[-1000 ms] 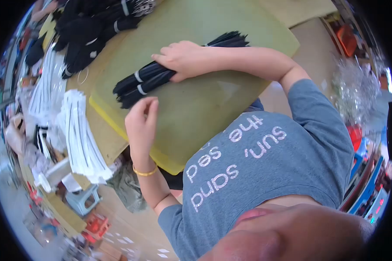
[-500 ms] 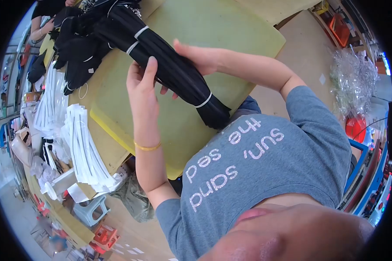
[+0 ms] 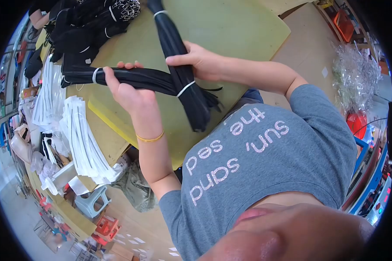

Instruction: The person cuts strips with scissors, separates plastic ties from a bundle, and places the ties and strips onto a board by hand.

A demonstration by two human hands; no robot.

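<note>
Two black bundles that look like zippers, each tied with white bands, cross above the yellow-green table board (image 3: 231, 30). My left hand (image 3: 135, 95) is closed around one bundle (image 3: 139, 77), thumb in front and fingertips showing behind; this bundle points left. My right hand (image 3: 200, 61) grips the other bundle (image 3: 172, 41), which slants from the top down toward my shirt. The right-hand bundle passes in front of the left-hand one near its lower white band. Loose strip ends stick out by the crossing.
A heap of black bundles (image 3: 74, 41) with silver metal bits (image 3: 127, 8) lies at upper left. White strips (image 3: 82, 139) hang over the table's left side. Another person's arm (image 3: 39, 19) shows at upper left. Clear plastic wrap (image 3: 355, 82) stands at right.
The two bundles lay side by side and are now apart, crossing in an X. My left hand has swung its bundle leftward; my right hand has turned the other steeper.
</note>
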